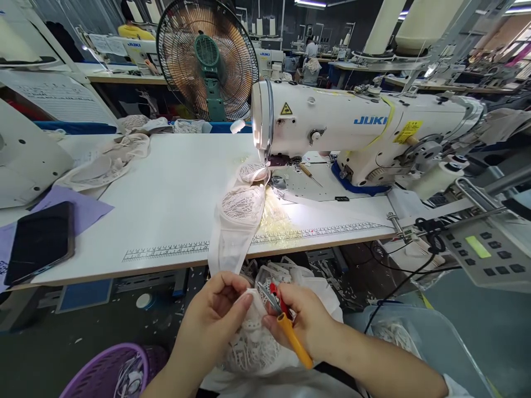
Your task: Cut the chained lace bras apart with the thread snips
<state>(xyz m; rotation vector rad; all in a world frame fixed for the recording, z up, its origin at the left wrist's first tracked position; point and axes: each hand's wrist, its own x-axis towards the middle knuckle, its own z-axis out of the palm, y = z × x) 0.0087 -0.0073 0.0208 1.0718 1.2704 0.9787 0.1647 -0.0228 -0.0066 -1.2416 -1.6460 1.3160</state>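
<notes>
My left hand (213, 318) pinches the edge of a white lace bra (254, 351) between thumb and fingers, just below the table's front edge. My right hand (309, 326) is closed around small scissors (293, 338) with orange and red handles. Their metal blades point up and left, close to the fabric by my left fingertips; whether they touch it, I cannot tell. Another lace bra (241, 204) lies from the sewing machine's needle area down over the table edge, reaching the pieces near my hands.
The white JUKI sewing machine (323, 119) stands on the worktable (174, 182), with an awl (310, 174) under its arm. A phone (41, 240) lies at left. A control panel (489, 254) sits right. Below are a purple basket (103, 354) and a clear bin (448, 331). A fan (207, 55) stands behind.
</notes>
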